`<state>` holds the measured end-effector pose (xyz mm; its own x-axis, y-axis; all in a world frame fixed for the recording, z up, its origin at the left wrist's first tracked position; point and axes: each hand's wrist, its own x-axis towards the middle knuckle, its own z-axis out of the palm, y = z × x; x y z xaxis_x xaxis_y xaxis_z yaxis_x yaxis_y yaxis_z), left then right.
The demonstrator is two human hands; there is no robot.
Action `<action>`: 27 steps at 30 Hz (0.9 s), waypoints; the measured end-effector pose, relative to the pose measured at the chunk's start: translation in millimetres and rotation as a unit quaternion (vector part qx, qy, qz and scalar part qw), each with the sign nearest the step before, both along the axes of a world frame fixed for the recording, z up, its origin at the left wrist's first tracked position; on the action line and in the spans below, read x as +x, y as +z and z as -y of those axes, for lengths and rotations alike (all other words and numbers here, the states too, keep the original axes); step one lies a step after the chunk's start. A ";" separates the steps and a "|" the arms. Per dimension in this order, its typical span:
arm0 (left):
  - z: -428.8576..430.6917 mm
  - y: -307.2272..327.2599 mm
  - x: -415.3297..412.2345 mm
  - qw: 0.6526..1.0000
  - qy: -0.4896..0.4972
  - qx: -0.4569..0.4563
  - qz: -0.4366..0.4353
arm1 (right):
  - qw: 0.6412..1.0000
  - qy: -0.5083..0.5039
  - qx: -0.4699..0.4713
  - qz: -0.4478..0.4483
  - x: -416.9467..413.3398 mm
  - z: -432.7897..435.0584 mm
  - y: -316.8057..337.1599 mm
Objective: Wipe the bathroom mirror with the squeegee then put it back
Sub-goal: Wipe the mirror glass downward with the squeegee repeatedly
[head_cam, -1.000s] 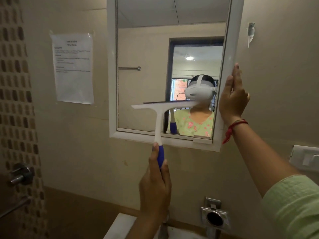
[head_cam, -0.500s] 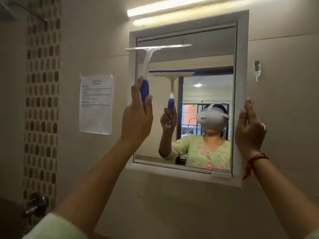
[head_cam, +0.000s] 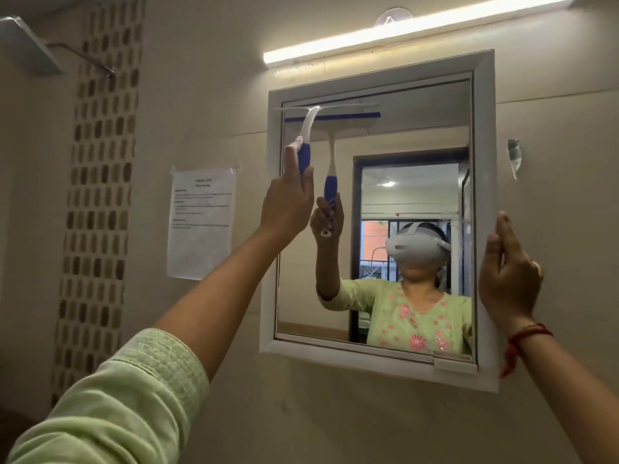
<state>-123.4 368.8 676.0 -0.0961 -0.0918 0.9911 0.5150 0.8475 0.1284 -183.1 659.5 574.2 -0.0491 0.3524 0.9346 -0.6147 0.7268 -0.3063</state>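
Note:
A white-framed bathroom mirror (head_cam: 485, 135) hangs on the beige wall. The squeegee (head_cam: 310, 128) is white with a blue grip. Its blade lies flat against the glass along the mirror's top edge, on the left half. My left hand (head_cam: 287, 204) is raised and closed around the blue grip. My right hand (head_cam: 507, 276) rests flat against the outer right side of the mirror frame, fingers pointing up. The glass shows the reflection of the squeegee, the arm and a person in a green top.
A lit tube light (head_cam: 402, 33) runs above the mirror. A paper notice (head_cam: 201, 222) is taped to the wall left of it. A brown mosaic tile strip (head_cam: 100, 195) and a shower head (head_cam: 26, 45) stand at the far left.
My left hand lifted the squeegee from the mirror's lower edge to its top edge, and the blade now touches the glass. The view tilted upward. My right hand stayed on the frame.

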 end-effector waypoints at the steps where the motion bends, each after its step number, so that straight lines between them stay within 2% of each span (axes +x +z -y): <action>1: -2.4 2.2 -1.3 1.000 -0.003 -0.005 -0.003 | 1.000 0.000 -0.001 0.002 -0.5 -0.4 0.8; 27: -24.9 26.9 -36.8 0.998 -0.007 0.056 -0.016 | 1.000 0.022 -0.012 0.005 -4.8 -0.3 -0.1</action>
